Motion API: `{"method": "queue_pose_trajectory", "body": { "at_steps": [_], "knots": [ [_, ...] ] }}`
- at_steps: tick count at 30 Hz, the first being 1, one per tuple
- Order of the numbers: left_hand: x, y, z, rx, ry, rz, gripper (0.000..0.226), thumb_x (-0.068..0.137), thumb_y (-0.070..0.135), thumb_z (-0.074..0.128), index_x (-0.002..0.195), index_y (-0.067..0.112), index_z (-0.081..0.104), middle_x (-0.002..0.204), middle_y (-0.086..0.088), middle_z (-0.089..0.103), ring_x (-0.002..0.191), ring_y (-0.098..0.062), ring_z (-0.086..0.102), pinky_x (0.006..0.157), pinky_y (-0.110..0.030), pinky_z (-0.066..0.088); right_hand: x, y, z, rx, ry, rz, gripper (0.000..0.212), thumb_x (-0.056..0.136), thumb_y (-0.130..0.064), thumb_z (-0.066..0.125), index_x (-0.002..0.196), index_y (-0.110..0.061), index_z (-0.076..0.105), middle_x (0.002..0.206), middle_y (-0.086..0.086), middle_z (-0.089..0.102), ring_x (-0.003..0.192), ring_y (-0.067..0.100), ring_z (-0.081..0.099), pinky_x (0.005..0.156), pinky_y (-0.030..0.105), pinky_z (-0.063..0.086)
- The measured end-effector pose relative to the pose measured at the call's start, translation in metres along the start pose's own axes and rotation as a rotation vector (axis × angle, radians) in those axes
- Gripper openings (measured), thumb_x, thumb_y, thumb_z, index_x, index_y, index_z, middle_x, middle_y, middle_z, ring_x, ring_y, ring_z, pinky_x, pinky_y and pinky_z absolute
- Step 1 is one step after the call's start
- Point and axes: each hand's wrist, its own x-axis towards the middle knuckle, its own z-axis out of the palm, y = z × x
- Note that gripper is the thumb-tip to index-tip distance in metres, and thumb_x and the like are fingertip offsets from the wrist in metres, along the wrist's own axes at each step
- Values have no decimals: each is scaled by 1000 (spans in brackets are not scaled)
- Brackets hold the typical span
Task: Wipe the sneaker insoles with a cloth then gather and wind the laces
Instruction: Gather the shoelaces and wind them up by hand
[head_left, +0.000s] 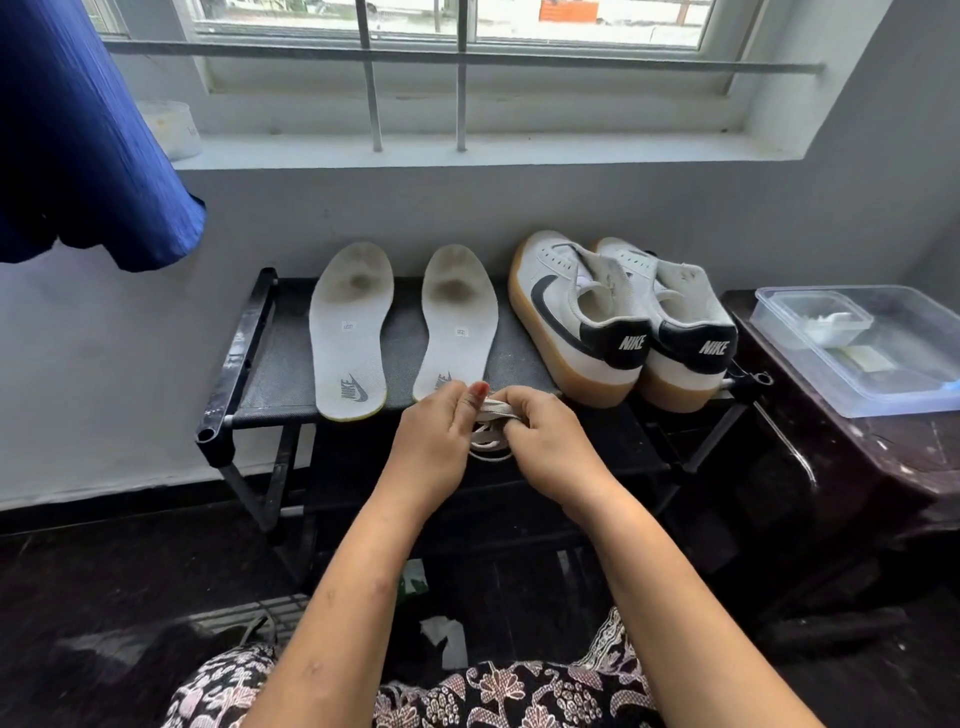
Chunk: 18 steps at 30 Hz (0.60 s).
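The left hand (434, 436) and the right hand (545, 441) meet just in front of the near edge of a black tube-framed shoe rack with a dark mesh shelf (244, 343). Both hands grip a bundle of white flat shoelaces (488, 413). The fingers of each hand are curled round it, and the left thumb lies on top. Loose loops of the shoelaces hang below, between the two hands.

Two white foam insoles lie flat on the shelf, side by side and apart, heels toward the person. The left insole (348, 338) is fully visible. The heel of the right insole (460, 312) is partly covered by the left hand. Each shows a dark stain at the forefoot.

A pair of white low sneakers with black side marks, black heel tabs and tan rubber soles (576, 317) stands on the right end of the shelf. The two shoes touch, with heels toward the person.

A clear rectangular plastic container (883, 364) rests on a dark wooden table (857, 467) to the right of the rack. A blue pleated fabric (78, 130) hangs at upper left.
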Motion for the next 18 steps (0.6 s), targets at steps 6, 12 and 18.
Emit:
{"method": "queue_pose_trajectory", "body": {
  "at_steps": [6, 12, 18],
  "knots": [
    [0, -2, 1, -55, 28, -33, 63, 87, 68, 30, 84, 11, 55, 74, -8, 59, 69, -30, 63, 61, -49, 56, -6, -8, -18, 558, -301, 286, 25, 92, -3, 43, 86, -17, 63, 83, -1, 60, 75, 4, 54, 64, 22, 41],
    [0, 2, -1, -80, 33, -9, 55, 85, 62, 35, 85, 13, 60, 75, -7, 63, 64, -24, 66, 57, -46, 57, -4, -6, -23, 869, -384, 367, 23, 84, -4, 43, 75, -15, 61, 78, -1, 60, 74, 9, 53, 59, 23, 41],
    [0, 1, 1, -148, 46, -17, 66, 84, 66, 36, 85, 5, 59, 74, -13, 61, 75, -31, 64, 63, -50, 56, -4, -7, -19, 837, -384, 314, 26, 85, 3, 46, 72, -17, 58, 80, 1, 60, 76, 10, 55, 66, 24, 42]
  ]
}}
